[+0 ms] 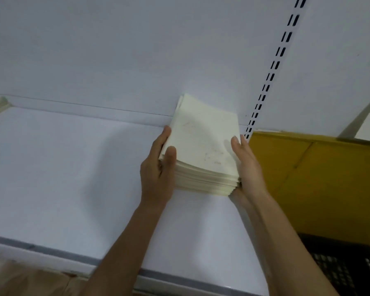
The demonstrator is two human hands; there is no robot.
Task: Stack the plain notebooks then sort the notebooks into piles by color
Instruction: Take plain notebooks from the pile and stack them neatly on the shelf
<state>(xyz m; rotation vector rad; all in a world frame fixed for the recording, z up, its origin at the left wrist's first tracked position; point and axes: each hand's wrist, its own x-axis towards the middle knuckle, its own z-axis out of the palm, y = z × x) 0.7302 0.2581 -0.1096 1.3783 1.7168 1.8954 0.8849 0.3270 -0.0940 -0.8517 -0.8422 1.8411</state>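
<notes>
Cream notebook stack [203, 150], long axis running toward back wall [137, 60]

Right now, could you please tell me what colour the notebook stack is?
The paper notebook stack is cream-white, faintly smudged; head view.

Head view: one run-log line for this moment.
stage: stacking plain notebooks | notebook stack: cream, on white shelf | left hand: holds left edge, thumb on top | right hand: holds right edge

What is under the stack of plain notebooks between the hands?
The white shelf shows around the stack of plain notebooks. The stack hides whatever lies directly beneath it. The left hand and right hand hold its sides.
</notes>
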